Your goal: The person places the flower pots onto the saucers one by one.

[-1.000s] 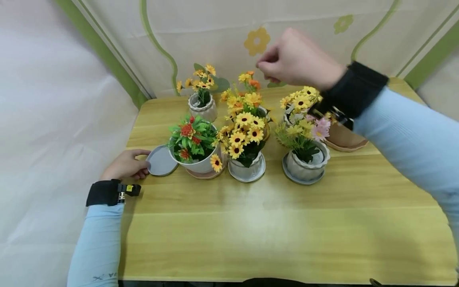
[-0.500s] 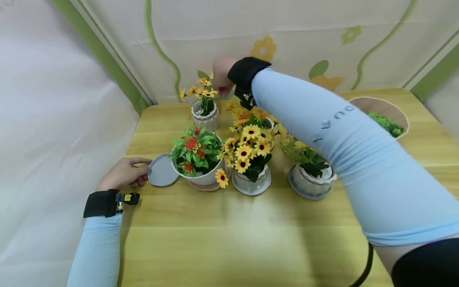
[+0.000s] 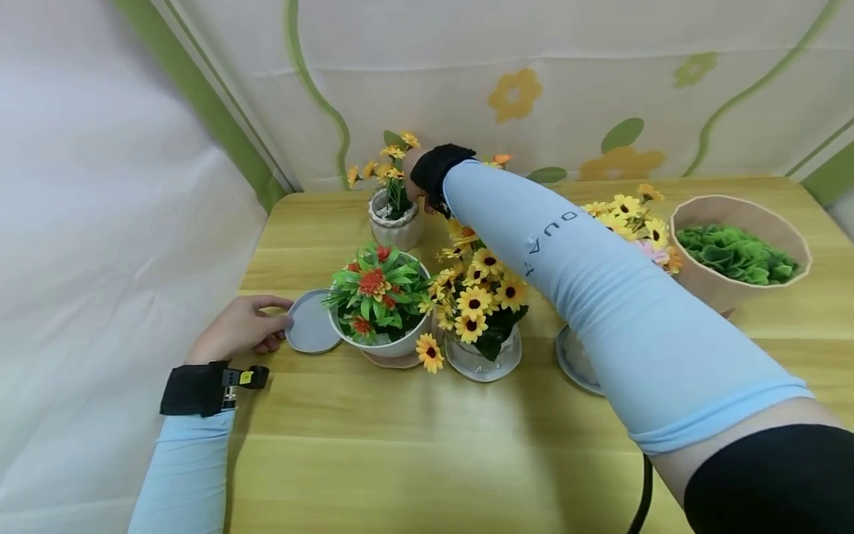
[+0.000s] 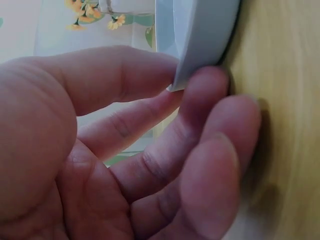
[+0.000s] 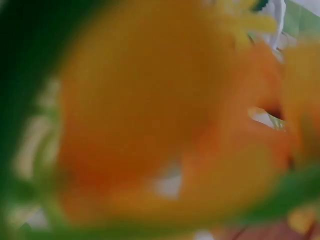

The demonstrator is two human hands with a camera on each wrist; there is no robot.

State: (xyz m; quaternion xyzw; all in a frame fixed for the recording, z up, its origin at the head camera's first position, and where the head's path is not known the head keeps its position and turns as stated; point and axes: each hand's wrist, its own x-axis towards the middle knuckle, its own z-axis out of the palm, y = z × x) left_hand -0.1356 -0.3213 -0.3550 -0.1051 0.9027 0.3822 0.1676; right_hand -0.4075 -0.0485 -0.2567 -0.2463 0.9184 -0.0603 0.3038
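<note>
At the table's left side, my left hand pinches the rim of a round grey-blue saucer. In the left wrist view the thumb lies on the rim of the saucer and a fingertip is under it, close to the wood. My right hand is at the back left, beside a small whitish pot of orange-yellow flowers. The black wrist band and sleeve hide most of it, so its grip is not visible. Blurred orange petals fill the right wrist view.
A white pot with red flowers stands right of the saucer. Yellow daisies in a pot are beside it. My right forearm passes over more flowerpots. A large pinkish pot with green leaves stands at the right.
My right hand has swung left and down from above the middle plants to the back-left flowerpot. My left hand keeps its place on the saucer. The head view has shifted slightly.
</note>
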